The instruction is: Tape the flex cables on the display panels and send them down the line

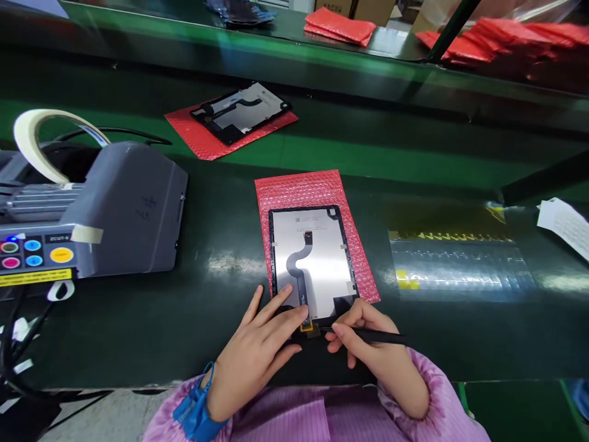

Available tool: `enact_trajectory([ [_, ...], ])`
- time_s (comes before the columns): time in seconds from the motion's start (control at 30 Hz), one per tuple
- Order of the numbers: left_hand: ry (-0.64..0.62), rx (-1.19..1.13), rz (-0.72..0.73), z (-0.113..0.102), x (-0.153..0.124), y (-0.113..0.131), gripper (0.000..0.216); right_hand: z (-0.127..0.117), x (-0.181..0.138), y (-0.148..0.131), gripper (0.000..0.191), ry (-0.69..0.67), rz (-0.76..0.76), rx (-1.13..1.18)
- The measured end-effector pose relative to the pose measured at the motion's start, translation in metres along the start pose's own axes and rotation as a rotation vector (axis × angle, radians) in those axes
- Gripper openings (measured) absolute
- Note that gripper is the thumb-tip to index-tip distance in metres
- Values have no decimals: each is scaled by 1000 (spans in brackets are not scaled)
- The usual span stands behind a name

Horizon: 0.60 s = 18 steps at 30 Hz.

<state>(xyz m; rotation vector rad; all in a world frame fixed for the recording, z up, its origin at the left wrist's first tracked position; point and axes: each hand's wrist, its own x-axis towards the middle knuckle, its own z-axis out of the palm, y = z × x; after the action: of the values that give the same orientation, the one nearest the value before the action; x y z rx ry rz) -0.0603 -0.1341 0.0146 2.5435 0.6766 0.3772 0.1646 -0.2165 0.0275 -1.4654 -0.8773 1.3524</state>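
A display panel [322,258] lies back side up on a red bubble-wrap bag [299,187], with a black flex cable curving down its silver back. My left hand [260,350] rests on the panel's near edge, fingers spread flat and pressing beside the cable's end. My right hand [368,344] is closed on a thin black tool [372,335], held like a pen. Its tip points at a small yellow connector [307,327] at the panel's near edge. A blue wrist strap [196,408] sits on my left wrist.
A grey tape dispenser [124,209] with coloured buttons and a tape roll [34,132] stands at the left. Another panel on a red bag [230,120] lies farther back. Red bags [340,26] pile on the rear shelf. A white paper [564,224] lies at the right.
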Motion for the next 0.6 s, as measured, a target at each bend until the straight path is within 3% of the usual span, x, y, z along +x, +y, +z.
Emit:
enact_trajectory([
  [0.3, 38, 41, 33, 2, 1, 1, 62, 18, -2, -4, 32, 85, -17, -40],
  [0.6, 37, 33, 41, 2, 0, -1, 53, 18, -3, -5, 28, 105, -38, -102],
])
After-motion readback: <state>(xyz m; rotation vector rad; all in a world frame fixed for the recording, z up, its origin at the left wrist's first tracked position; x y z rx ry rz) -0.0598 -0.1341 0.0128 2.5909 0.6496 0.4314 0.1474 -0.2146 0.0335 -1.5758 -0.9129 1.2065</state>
